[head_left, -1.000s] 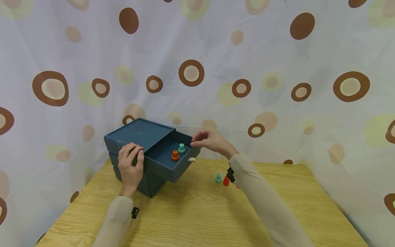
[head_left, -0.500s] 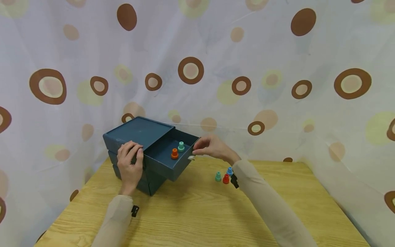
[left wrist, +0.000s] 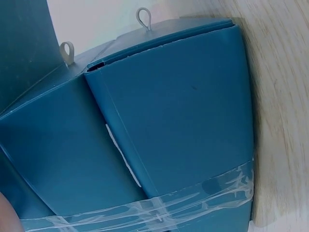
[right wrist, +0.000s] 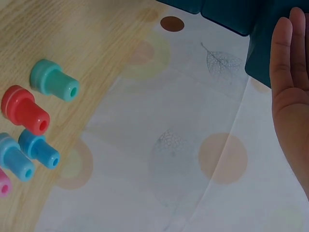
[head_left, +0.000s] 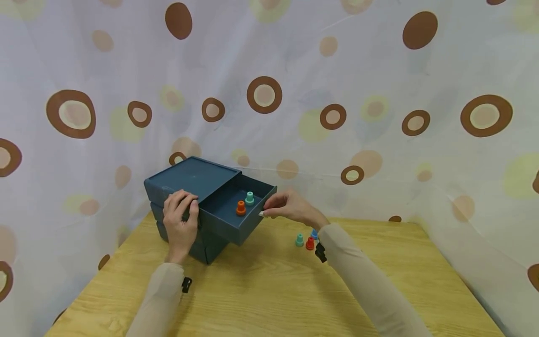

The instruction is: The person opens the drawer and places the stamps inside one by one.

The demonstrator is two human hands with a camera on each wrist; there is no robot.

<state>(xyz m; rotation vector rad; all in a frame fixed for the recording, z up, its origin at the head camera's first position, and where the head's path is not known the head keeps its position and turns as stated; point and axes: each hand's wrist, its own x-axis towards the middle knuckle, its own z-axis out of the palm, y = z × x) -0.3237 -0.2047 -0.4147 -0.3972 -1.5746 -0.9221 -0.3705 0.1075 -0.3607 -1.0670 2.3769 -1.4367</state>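
Note:
A dark blue stacked drawer cabinet (head_left: 195, 175) stands on the left of the table, its top drawer (head_left: 221, 223) pulled out. My left hand (head_left: 181, 229) grips the cabinet's near top edge, fingers bent over it and thumb at the front corner. With thumb and fingertips my right hand (head_left: 294, 208) pinches the pale pull loop (head_left: 262, 214) on the drawer's front. Inside the drawer, an orange stepped peg (head_left: 241, 208) and a mint-green one (head_left: 250, 198) stand upright. In the right wrist view, the outstretched outer fingers (right wrist: 281, 53) lie beside the blue drawer.
Right of the cabinet stand a teal peg (right wrist: 53, 79), a red peg (right wrist: 24, 108), two blue ones and part of a pink one (right wrist: 4, 184). Two lower drawers carry pale loops (left wrist: 144, 18). Clear tape (left wrist: 203, 188) wraps the cabinet. A patterned curtain (head_left: 294, 70) hangs behind the table.
My right hand has slid down from the drawer's far front corner to the pull loop and now pinches it. The left hand has stayed on the cabinet's edge.

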